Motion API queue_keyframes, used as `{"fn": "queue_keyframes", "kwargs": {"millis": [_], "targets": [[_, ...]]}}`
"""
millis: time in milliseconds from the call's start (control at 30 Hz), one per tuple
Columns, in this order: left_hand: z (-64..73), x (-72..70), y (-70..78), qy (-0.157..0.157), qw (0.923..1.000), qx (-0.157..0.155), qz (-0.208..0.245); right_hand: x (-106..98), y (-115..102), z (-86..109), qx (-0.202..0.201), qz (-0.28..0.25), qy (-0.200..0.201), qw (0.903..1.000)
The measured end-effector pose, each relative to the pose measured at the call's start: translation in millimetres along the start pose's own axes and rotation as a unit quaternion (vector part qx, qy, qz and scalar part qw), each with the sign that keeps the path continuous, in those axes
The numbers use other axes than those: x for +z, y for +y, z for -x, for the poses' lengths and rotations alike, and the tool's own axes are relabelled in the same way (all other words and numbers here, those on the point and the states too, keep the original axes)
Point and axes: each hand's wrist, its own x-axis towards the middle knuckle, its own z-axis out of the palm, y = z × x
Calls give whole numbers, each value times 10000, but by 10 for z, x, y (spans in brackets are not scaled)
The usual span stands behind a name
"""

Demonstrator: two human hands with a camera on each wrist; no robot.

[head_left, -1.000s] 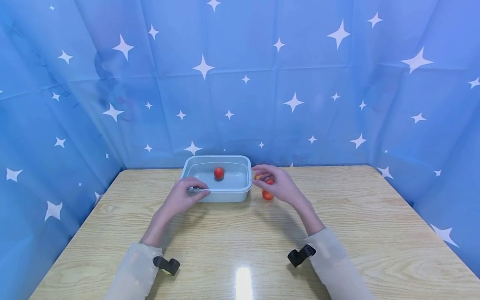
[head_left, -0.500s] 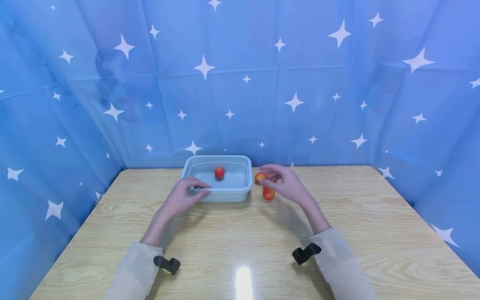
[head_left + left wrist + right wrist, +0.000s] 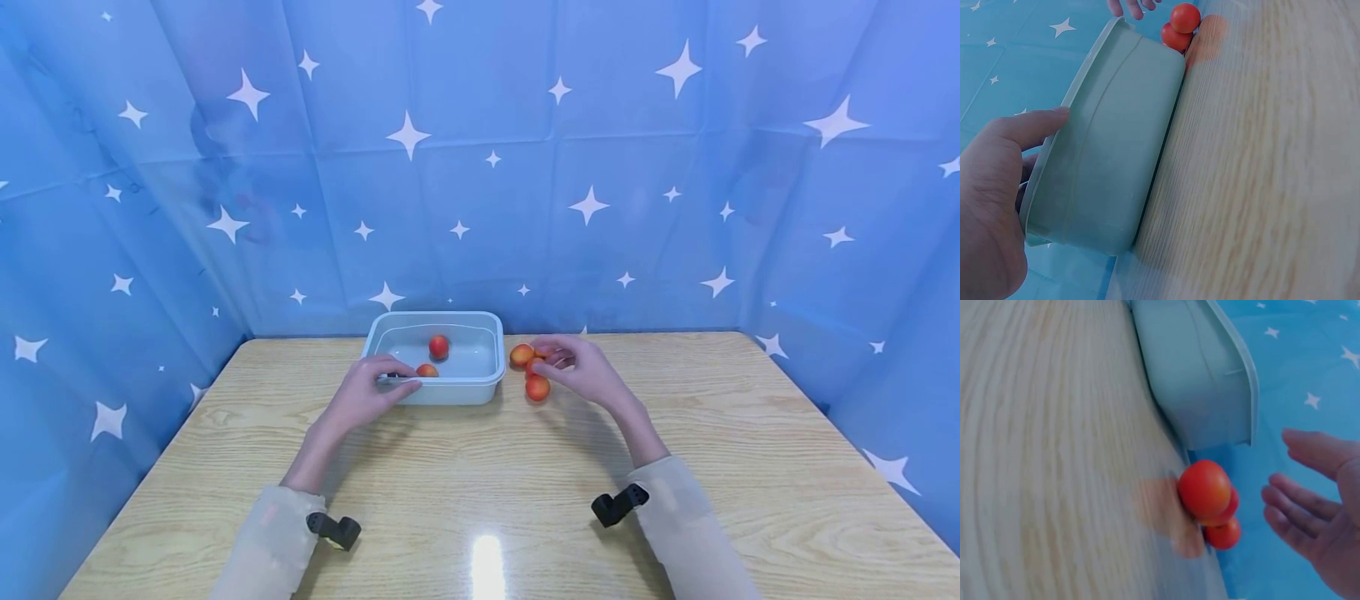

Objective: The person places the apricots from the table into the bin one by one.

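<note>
A pale blue plastic container (image 3: 465, 392) stands at the back of the table. Its front rim is pinched by my left hand (image 3: 367, 392), thumb outside and fingers inside; the left wrist view shows that hand (image 3: 997, 206) on the rim too. Inside lie a red round fruit (image 3: 438, 347) and a red-yellow one (image 3: 427, 371), partly hidden by the front wall. Right of the container, several red-orange fruits cluster, among them a yellowish one (image 3: 522, 356) and a red one (image 3: 537, 387). Over them hovers my right hand (image 3: 581, 367); the right wrist view shows its fingers (image 3: 1297, 503) apart, holding nothing.
The wooden table (image 3: 465, 467) stretches forward to a blue curtain (image 3: 480, 183) with white stars, which also hangs along both sides. Black wrist cameras sit on both sleeves. A bright light reflection lies on the front of the table.
From beside the container's right rim, my right hand has moved right, over the fruits. A second fruit has come into view inside the container. My left hand has stayed on the rim.
</note>
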Motion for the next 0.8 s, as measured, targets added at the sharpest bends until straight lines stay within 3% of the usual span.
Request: {"fn": "queue_keyframes", "kwargs": {"millis": [400, 800], "targets": [[1, -5, -6, -19, 10000, -13, 16, 21, 197, 42, 457, 56, -313, 9984], [0, -9, 10, -17, 10000, 18, 76, 58, 220, 53, 507, 172, -561, 9970]]}}
